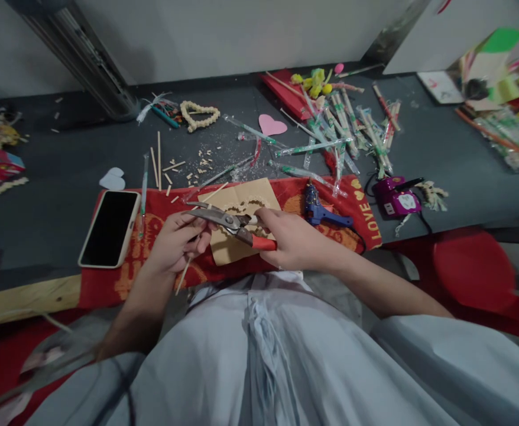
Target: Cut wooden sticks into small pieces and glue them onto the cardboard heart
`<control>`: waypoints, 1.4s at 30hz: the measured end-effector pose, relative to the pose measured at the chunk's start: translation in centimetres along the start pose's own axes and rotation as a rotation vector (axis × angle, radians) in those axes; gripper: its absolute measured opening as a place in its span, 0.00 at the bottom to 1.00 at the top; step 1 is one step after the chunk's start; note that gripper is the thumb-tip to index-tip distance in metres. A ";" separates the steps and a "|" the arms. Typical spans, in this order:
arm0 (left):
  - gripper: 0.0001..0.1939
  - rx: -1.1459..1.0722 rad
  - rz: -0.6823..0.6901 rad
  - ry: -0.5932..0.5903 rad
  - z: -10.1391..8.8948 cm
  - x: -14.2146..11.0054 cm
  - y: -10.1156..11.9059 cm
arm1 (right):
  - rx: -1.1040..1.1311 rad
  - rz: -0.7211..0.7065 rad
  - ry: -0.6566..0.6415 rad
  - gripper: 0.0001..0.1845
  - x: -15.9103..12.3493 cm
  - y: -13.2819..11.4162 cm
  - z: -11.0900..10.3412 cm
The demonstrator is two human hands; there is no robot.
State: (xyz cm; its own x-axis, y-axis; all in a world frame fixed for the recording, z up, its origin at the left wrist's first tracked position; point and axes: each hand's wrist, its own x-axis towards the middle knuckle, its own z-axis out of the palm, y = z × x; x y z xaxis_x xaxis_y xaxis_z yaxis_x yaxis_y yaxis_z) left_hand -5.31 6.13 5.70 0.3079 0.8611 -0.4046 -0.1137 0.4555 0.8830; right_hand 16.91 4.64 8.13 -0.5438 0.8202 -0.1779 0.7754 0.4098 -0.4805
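Observation:
My right hand (288,236) is wrapped round the red handles of a pair of pruning shears (226,219), whose blades point left. Between the fingers of my left hand (177,239) is a thin wooden stick (183,276), lying slantwise by the blades; its middle is hidden behind fingers and metal. Under both hands lies a sheet of brown cardboard (224,251), with a heart outline of short stick pieces (257,200) partly covered by the shears. Beneath the cardboard is a red patterned towel (286,188).
A phone (110,229) lies on the left of the towel, a blue glue gun (324,213) on its right. Cut stick bits (201,163), a finished-looking heart frame (200,115), a pink paper heart (272,125) and wrapped chopsticks (343,124) are spread behind. A purple box (396,196) stands right.

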 end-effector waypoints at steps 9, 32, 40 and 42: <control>0.12 0.676 0.376 0.441 0.8 0.4 -1.7 | -0.067 0.114 0.026 0.17 0.4 -0.3 0.7; 0.14 0.860 0.510 0.399 -1.2 1.9 -1.4 | 0.086 0.035 -0.159 0.16 2.7 1.3 -1.0; 0.16 0.524 0.443 0.371 -2.4 3.4 -1.4 | 0.211 0.020 -0.167 0.08 5.3 1.6 -1.5; 0.16 0.427 0.406 0.366 -2.4 3.8 -1.3 | 0.205 0.050 -0.146 0.10 5.8 1.7 -1.4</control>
State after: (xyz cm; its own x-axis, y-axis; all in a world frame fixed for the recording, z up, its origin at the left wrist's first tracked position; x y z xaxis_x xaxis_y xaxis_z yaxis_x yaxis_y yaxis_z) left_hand -6.23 9.35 2.44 -0.0271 0.9996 -0.0103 0.2519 0.0168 0.9676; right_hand 15.48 10.64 7.50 -0.5585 0.7651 -0.3205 0.7291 0.2685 -0.6296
